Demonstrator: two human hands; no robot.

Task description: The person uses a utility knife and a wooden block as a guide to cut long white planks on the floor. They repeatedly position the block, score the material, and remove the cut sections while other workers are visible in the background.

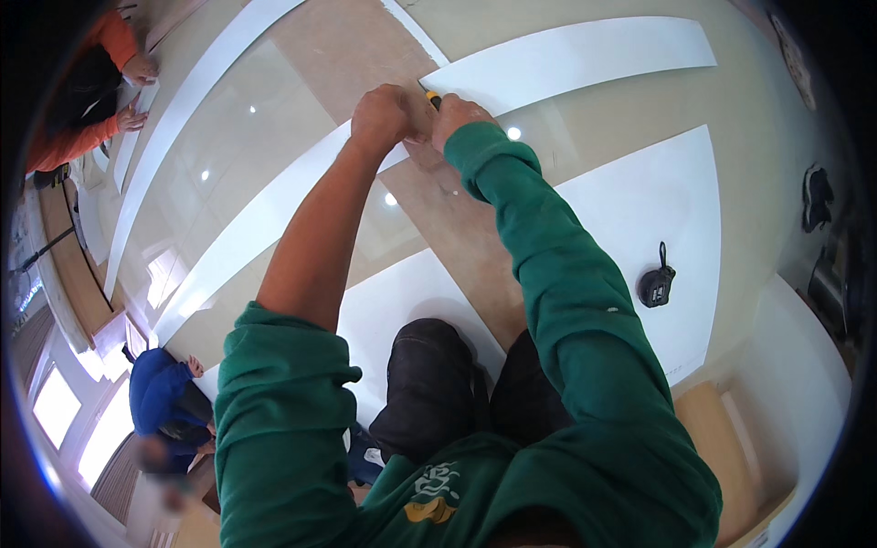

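Note:
My right hand (459, 114) is closed around a yellow and black utility knife (433, 100), whose end sticks out beyond my fingers. Close beside it on the left, my left hand (384, 114) has its fingers curled in and hides whatever they grip. Beneath my left hand runs a long white strip (265, 215), stretching down to the left. Another white strip (575, 59), gently curved, begins just past the knife and extends to the right. A brown board (352, 64) lies under both hands.
A black tape measure (655, 286) rests on a white sheet (681, 201) at right. More white sheet (384, 301) lies by my knees. Someone in orange sleeves (114, 41) handles a white strip at upper left; a person in blue (164, 393) bends at lower left. A dark shoe (818, 196) is far right.

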